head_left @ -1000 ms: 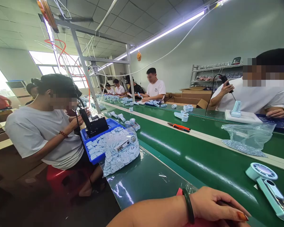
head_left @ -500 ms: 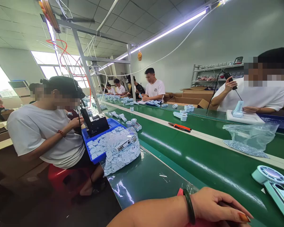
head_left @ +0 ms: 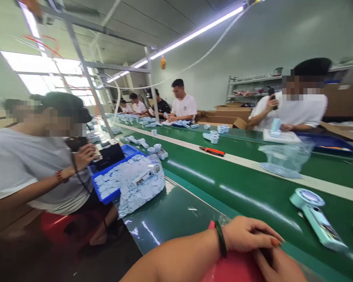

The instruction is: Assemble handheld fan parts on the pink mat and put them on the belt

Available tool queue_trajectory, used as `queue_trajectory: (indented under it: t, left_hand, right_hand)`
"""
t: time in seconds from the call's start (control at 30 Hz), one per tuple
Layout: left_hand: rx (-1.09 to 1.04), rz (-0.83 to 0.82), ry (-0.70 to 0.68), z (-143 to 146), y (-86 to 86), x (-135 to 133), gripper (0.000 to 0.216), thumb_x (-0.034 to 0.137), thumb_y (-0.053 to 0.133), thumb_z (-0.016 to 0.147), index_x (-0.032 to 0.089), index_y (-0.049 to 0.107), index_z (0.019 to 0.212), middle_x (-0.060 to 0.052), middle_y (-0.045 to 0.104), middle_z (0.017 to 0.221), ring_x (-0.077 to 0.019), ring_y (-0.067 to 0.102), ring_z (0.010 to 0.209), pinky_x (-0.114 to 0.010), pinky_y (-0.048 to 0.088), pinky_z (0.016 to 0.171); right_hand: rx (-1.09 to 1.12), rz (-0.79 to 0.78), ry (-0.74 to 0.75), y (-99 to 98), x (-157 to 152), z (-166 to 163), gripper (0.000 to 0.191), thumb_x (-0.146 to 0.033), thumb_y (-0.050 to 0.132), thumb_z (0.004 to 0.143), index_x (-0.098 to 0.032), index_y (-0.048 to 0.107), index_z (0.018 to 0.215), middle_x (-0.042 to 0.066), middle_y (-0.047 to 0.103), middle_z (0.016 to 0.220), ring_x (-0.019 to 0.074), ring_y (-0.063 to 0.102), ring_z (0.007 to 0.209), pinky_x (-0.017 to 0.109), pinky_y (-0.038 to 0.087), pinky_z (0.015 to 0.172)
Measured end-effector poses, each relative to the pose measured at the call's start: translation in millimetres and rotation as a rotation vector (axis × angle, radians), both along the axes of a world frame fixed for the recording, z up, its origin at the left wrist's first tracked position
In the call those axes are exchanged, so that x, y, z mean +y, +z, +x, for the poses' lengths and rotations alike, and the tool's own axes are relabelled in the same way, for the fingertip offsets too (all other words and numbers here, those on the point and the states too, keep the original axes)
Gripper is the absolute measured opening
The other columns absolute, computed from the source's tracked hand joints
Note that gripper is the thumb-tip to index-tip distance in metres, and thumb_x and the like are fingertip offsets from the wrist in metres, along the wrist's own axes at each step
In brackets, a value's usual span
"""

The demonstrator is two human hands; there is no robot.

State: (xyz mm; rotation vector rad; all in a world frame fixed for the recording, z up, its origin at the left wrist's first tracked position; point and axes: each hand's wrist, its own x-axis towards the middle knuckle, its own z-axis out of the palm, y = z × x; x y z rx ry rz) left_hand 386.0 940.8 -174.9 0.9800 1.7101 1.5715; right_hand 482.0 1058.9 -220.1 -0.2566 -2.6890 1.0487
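My left hand, with a dark green bangle at its wrist, reaches in from the bottom. Its fingers are stretched out and rest over my right hand, which shows only partly at the bottom edge. The right fingers extend beneath the left hand, and nothing can be seen held in either. Under both hands is a pinkish-red surface. Closest to them, on the green belt, lies a light blue handheld fan body with a round head and an uncovered handle.
A clear bag of pale blue parts sits beside a blue tray. Red-handled pliers and another plastic bag lie along the belt's white strip. Co-workers sit left and across; the one at right holds a black power screwdriver.
The view has turned right and shifted, so the scene slides left. More of my right hand and the red surface shows. The left co-worker's hand is raised higher before the face.
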Motion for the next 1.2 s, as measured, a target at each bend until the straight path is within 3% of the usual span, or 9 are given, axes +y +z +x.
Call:
queue_trajectory:
  t: [0.1, 0.2, 0.33, 0.57, 0.67, 0.77, 0.87, 0.93, 1.2]
  left_hand:
    - [0.181, -0.039, 0.037, 1, 8.5, 3, 0.047, 0.050, 0.060, 0.086, 0.012, 0.076, 0.108, -0.011, 0.076, 0.100, -0.0216, 0.070, 0.094, -0.030, 0.057, 0.087]
    - [0.161, 0.002, -0.040, -9, 10.7, 8, 0.050, 0.056, 0.060, 0.087, 0.014, 0.074, 0.109, -0.011, 0.075, 0.105, -0.0229, 0.068, 0.099, -0.032, 0.055, 0.092]
    - [0.186, 0.021, -0.051, -20, 1.4, 17, 0.056, 0.062, 0.061, 0.084, 0.015, 0.073, 0.112, -0.010, 0.073, 0.110, -0.0244, 0.066, 0.104, -0.033, 0.053, 0.095]
    - [0.510, -0.047, 0.051, -3, 6.0, 18, 0.051, 0.057, 0.044, 0.094, 0.016, 0.072, 0.108, -0.010, 0.073, 0.113, -0.0249, 0.063, 0.109, -0.036, 0.048, 0.104]
    - [0.681, -0.098, 0.045, 10, 10.7, 0, 0.050, 0.050, 0.046, 0.093, 0.016, 0.069, 0.120, -0.011, 0.069, 0.126, -0.0263, 0.059, 0.120, -0.040, 0.043, 0.112]
    - [0.820, -0.148, 0.001, 20, 8.5, -36, 0.058, 0.050, 0.054, 0.089, 0.017, 0.061, 0.136, -0.011, 0.058, 0.145, -0.0281, 0.050, 0.134, -0.045, 0.034, 0.121]
    - [0.912, -0.217, -0.049, 23, 1.7, -76, 0.056, 0.052, 0.054, 0.088, 0.020, 0.064, 0.134, -0.009, 0.050, 0.154, -0.0296, 0.042, 0.144, -0.050, 0.026, 0.126]
    - [0.949, -0.259, -0.069, 22, -2.7, -95, 0.055, 0.052, 0.052, 0.089, 0.019, 0.066, 0.131, -0.011, 0.048, 0.155, -0.0308, 0.040, 0.146, -0.052, 0.025, 0.127]
    - [1.015, -0.288, -0.070, 18, -9.1, -108, 0.055, 0.049, 0.045, 0.094, 0.018, 0.065, 0.134, -0.012, 0.050, 0.154, -0.0300, 0.042, 0.144, -0.051, 0.029, 0.126]
  right_hand:
    - [0.002, 0.069, -0.004, 35.3, -15, 4, 0.032, -0.025, 0.040, 0.088, -0.015, 0.069, 0.092, 0.016, 0.076, 0.092, 0.0301, 0.073, 0.085, 0.036, 0.056, 0.071]
    - [-0.057, 0.101, -0.082, 57.0, -21, -3, 0.028, -0.018, 0.045, 0.089, -0.010, 0.069, 0.099, 0.020, 0.075, 0.097, 0.0318, 0.072, 0.089, 0.037, 0.055, 0.075]
    - [-0.078, 0.093, -0.152, 54.5, -16, -8, 0.029, -0.018, 0.049, 0.096, -0.012, 0.066, 0.118, 0.015, 0.072, 0.118, 0.0284, 0.068, 0.108, 0.035, 0.052, 0.092]
    - [0.006, 0.098, -0.174, 59.5, -18, 3, 0.027, -0.017, 0.045, 0.099, -0.012, 0.069, 0.110, 0.012, 0.073, 0.109, 0.0264, 0.067, 0.101, 0.035, 0.052, 0.092]
    - [0.073, 0.106, -0.171, 65.9, -14, 31, 0.029, -0.012, 0.047, 0.096, -0.015, 0.069, 0.116, 0.008, 0.073, 0.113, 0.0225, 0.067, 0.105, 0.032, 0.050, 0.096]
    - [0.117, 0.104, -0.211, 63.7, -8, 71, 0.033, -0.013, 0.045, 0.098, -0.017, 0.066, 0.123, 0.005, 0.074, 0.106, 0.0185, 0.068, 0.097, 0.029, 0.050, 0.093]
    - [0.100, 0.108, -0.273, 57.4, -5, 103, 0.031, -0.014, 0.044, 0.099, -0.016, 0.068, 0.120, 0.005, 0.075, 0.099, 0.0187, 0.068, 0.091, 0.030, 0.051, 0.088]
    - [0.075, 0.119, -0.295, 54.8, -8, 115, 0.030, -0.013, 0.046, 0.097, -0.017, 0.070, 0.114, 0.006, 0.075, 0.104, 0.0194, 0.068, 0.096, 0.030, 0.050, 0.089]
    - [-0.012, 0.183, -0.325, 57.5, -26, 115, 0.030, -0.013, 0.051, 0.097, -0.021, 0.071, 0.117, 0.006, 0.073, 0.118, 0.0226, 0.067, 0.105, 0.032, 0.050, 0.092]
